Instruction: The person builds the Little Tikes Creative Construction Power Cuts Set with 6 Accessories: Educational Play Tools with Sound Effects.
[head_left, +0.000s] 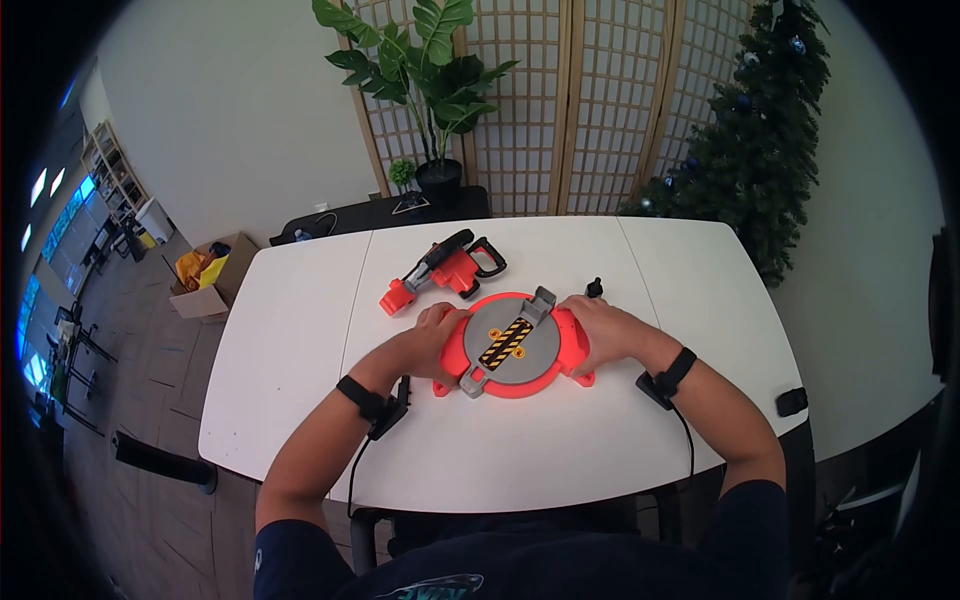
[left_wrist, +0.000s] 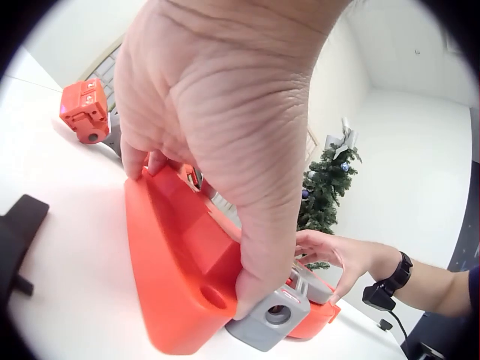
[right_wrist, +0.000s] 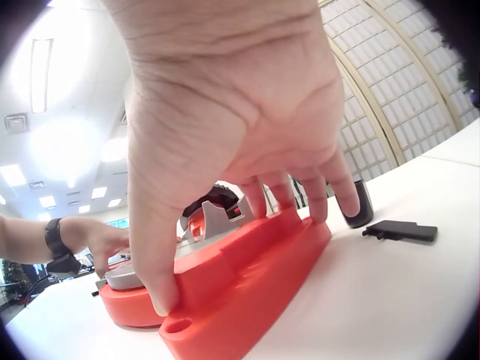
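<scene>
White tabletop (head_left: pixel 290 340) fills the floor of the scene, and dead centre on it, the hub of our clock with twelve at the far edge, sits the round red-and-grey base. Out past the table, between one and two o'clock, a decorated tree (head_left: pixel 745 140) with blue baubles! Swing to eleven: a black pot (head_left: pixel 440 180), tall leafy plant (head_left: pixel 430 80) rising out of it. Round towards half past nine, on the floor, an open cardboard box (head_left: pixel 202 303), stuffed with yellow material (head_left: pixel 212 272), something orange beside it, a dark item too small to name.

Back to that base (head_left: pixel 535 360): grey disc on top, hazard-striped strip (head_left: pixel 506 344) running from one to seven. Between ten and eleven lies the red-and-black toy saw (head_left: pixel 450 272), handle towards two, red block end towards eight.

And the hands, both busy! Left hand (head_left: pixel 425 340) at nine o'clock, gripping the base's red side between thumb and fingers; right hand (head_left: pixel 600 335) at three, mirroring that grip. Just past the right fingers, a black cylinder (right_wrist: pixel 367 204) stands near a flat black piece (right_wrist: pixel 405 230) lying on the white.
</scene>
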